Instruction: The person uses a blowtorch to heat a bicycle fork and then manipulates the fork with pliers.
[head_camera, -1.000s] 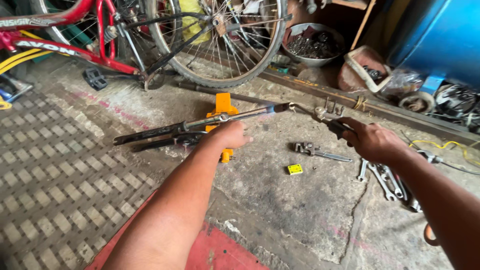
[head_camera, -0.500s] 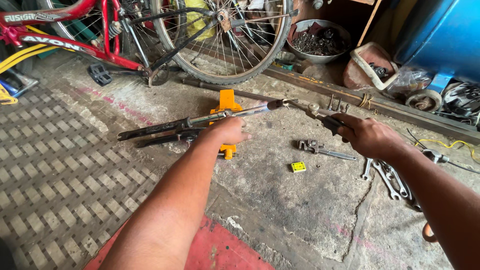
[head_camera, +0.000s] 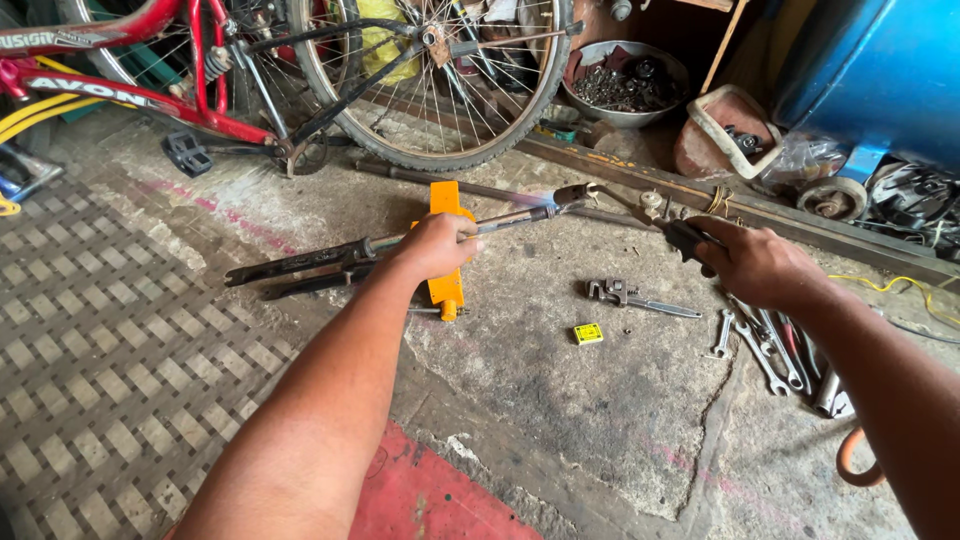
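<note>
steel fork: a black bicycle fork (head_camera: 300, 266) lies across an orange stand (head_camera: 446, 250) on the concrete floor (head_camera: 560, 400), its bare steerer tube pointing right toward the flame.
left hand: the left hand (head_camera: 435, 245) is wrapped shut around the steerer tube just above the orange stand, holding the bicycle fork level.
right hand: the right hand (head_camera: 755, 265) is closed on the dark handle of a gas torch (head_camera: 640, 215); the nozzle points left and a pale blue flame meets the tube end.
heated spot: the flame touches the tip of the tube, near the left hand's fingers but apart from them.
doing it well: judging from this, the grip should stay back from the hot end, the tube rested on the orange stand so it does not wander, and the flame kept on one spot rather than sweeping toward the fingers.
risk: heat travelling down the bare tube toward the left hand seems the main hazard.
nearby tools: a pipe wrench (head_camera: 640, 297) and a small yellow box (head_camera: 588, 333) lie on the concrete floor between the arms; a row of spanners (head_camera: 765, 345) sits under the right forearm.
background: a red bicycle (head_camera: 150, 60) with its rear wheel (head_camera: 430, 80) stands behind, beside a metal bowl of parts (head_camera: 625, 85) and a blue drum (head_camera: 880, 70).
</note>
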